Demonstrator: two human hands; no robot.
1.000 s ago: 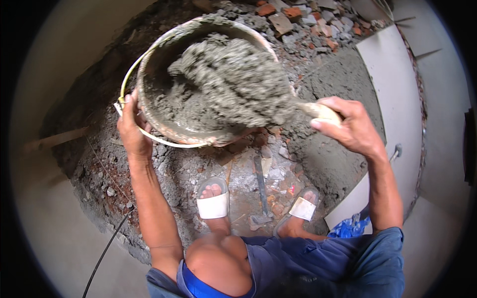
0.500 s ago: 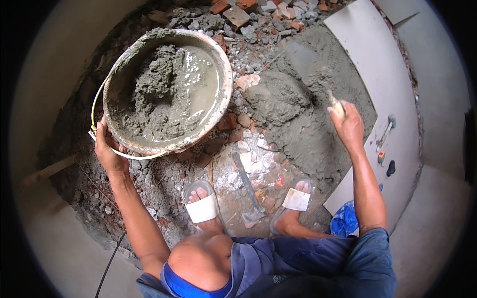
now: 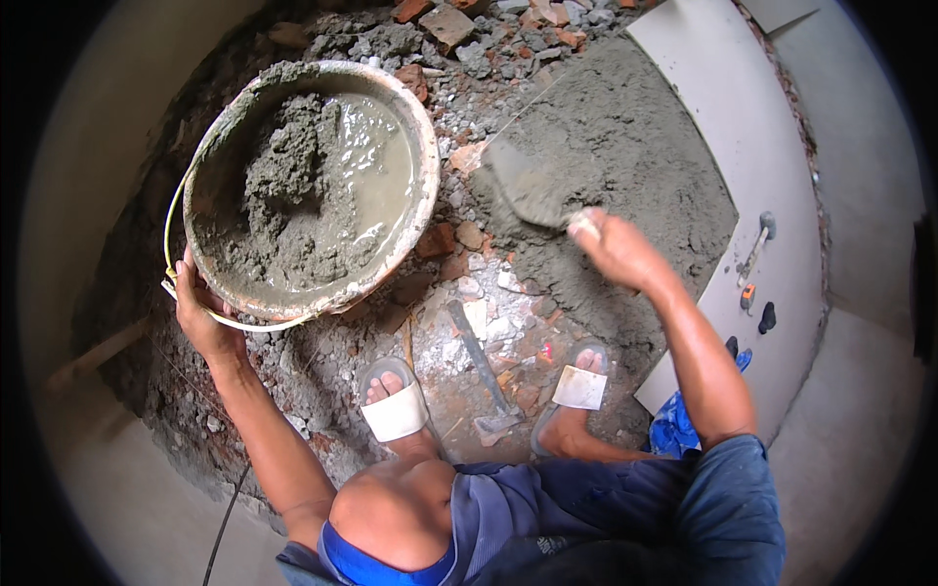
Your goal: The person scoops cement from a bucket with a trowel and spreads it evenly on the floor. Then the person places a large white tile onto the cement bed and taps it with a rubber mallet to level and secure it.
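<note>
My left hand (image 3: 207, 317) grips the side of a round bucket (image 3: 430, 186) at its near left, beside the pale wire handle (image 3: 168, 230). Grey wet mortar (image 3: 283, 176) is heaped inside, with watery slurry on the right. My right hand (image 3: 625, 252) is closed round the handle of a trowel (image 3: 528, 186). The mortar-smeared blade points away to the left, at the left edge of a spread bed of mortar (image 3: 645, 146). Part of the bucket's outer side is hidden behind my left fingers.
A large pale tile (image 3: 728, 78) borders the mortar on the right, with a hammer (image 3: 755, 256) and an orange-and-black tape measure (image 3: 747, 296) on it. A hoe-like tool (image 3: 479, 356) lies between my sandalled feet. Brick rubble (image 3: 445, 27) lies at the far side; a blue bag (image 3: 674, 425) sits near my right leg.
The trowel has swept left over the mortar, and the mound there now lies flatter and more spread out. My left hand stays on the bucket, which sits slightly further left in view.
</note>
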